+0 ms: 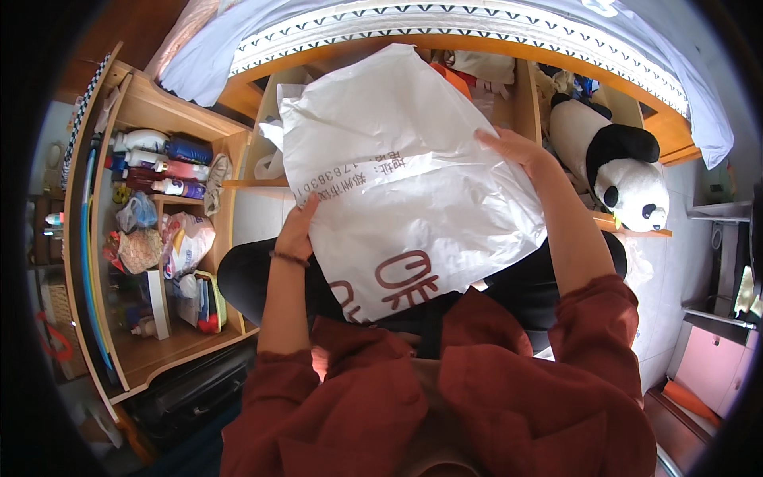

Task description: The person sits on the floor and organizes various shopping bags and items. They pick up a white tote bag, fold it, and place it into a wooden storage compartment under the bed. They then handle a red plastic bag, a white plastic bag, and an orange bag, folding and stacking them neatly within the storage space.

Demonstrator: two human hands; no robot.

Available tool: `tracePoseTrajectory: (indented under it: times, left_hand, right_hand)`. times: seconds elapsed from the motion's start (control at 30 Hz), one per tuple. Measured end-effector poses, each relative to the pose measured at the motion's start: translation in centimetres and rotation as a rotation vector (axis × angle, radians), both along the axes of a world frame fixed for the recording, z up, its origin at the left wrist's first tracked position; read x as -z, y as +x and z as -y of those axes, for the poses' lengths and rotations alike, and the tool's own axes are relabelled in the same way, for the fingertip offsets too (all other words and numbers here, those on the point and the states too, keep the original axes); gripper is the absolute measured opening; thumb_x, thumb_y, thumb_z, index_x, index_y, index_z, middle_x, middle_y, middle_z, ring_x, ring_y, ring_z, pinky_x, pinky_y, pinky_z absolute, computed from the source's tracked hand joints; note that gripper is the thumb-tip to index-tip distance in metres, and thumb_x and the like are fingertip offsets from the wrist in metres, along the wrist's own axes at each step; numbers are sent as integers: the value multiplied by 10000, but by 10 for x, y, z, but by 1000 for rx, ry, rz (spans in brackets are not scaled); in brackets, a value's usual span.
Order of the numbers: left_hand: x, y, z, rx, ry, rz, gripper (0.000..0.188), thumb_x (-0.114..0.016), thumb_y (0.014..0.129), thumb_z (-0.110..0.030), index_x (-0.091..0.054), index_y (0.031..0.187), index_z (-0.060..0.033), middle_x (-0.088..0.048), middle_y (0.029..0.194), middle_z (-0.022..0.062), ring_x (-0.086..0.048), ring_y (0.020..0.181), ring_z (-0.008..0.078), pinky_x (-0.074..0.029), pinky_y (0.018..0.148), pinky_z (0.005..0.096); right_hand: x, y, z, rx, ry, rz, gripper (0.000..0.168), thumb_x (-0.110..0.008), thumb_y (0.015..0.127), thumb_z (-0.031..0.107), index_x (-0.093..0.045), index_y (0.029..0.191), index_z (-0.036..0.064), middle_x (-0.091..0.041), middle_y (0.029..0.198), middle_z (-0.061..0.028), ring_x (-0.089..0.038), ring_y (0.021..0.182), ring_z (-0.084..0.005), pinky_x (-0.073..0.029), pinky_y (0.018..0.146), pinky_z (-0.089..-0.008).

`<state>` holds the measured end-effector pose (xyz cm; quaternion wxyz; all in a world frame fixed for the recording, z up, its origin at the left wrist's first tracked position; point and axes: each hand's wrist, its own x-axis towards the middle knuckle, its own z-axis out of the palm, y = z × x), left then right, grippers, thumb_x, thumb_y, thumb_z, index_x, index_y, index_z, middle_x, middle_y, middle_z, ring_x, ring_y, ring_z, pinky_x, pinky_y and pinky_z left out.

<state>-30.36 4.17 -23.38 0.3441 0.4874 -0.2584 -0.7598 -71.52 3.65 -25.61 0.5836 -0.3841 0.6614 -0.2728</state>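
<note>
A large white plastic bag with dark red and black printing lies spread between my hands, above my lap. My left hand, a beaded bracelet at its wrist, grips the bag's left edge with the thumb on top. On the upper right edge my right hand pinches the bag, its thumb side on the plastic. Fingers behind the bag are hidden. Beyond the bag is an under-bed drawer with cloth items, partly covered by the bag. A plush panda rests in the compartment to the right.
At the left, an open wooden shelf unit holds bottles, a printed plastic bag and small bundles. A bed edge with patterned fabric spans the top. A black case sits lower left. A pink cabinet stands lower right.
</note>
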Motion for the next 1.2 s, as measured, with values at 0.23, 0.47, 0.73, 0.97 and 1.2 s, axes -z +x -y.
tracePoseTrajectory:
  times: [0.23,0.47,0.73,0.97,1.2]
  left_hand:
    - [-30,3,38,41,-118,14,411,-607,814,-139,-461,1170,5,-571,1074,116,-573,927,210,-485,788,339]
    - [-197,-10,49,-170,-643,357,433,-630,794,-138,-464,1167,6,-575,1076,128,-567,965,217,-466,834,355]
    - [-268,15,69,58,-1332,650,445,-658,771,-243,-540,1097,37,-566,1101,133,-503,1039,180,-377,914,333]
    - [-86,53,-88,784,-1851,1123,392,-655,738,-150,-554,1099,-37,-556,1108,130,-480,1088,242,-326,935,404]
    - [-91,24,-127,559,-1838,880,262,-631,715,-108,-612,975,-86,-562,1133,97,-465,1147,289,-251,1007,419]
  right_hand:
    - [-34,7,-10,58,55,505,605,-670,680,139,-433,1216,-12,-547,1085,-137,-549,984,-220,-436,865,-311]
    - [-176,16,-7,-84,-771,210,848,-656,683,500,-335,1316,37,-431,1278,-129,-403,1172,-244,-334,975,-398]
    - [-281,-5,-49,17,-1129,-567,448,-669,737,269,-536,1092,31,-592,934,-87,-553,832,-160,-432,764,-278]
    - [-125,50,-238,-181,-687,-537,535,-592,786,327,-391,1205,61,-428,1158,-77,-406,1057,-174,-368,880,-316]
    - [-83,57,-284,146,-743,338,704,-599,794,323,-229,1347,93,-278,1380,-73,-272,1274,-189,-298,1024,-358]
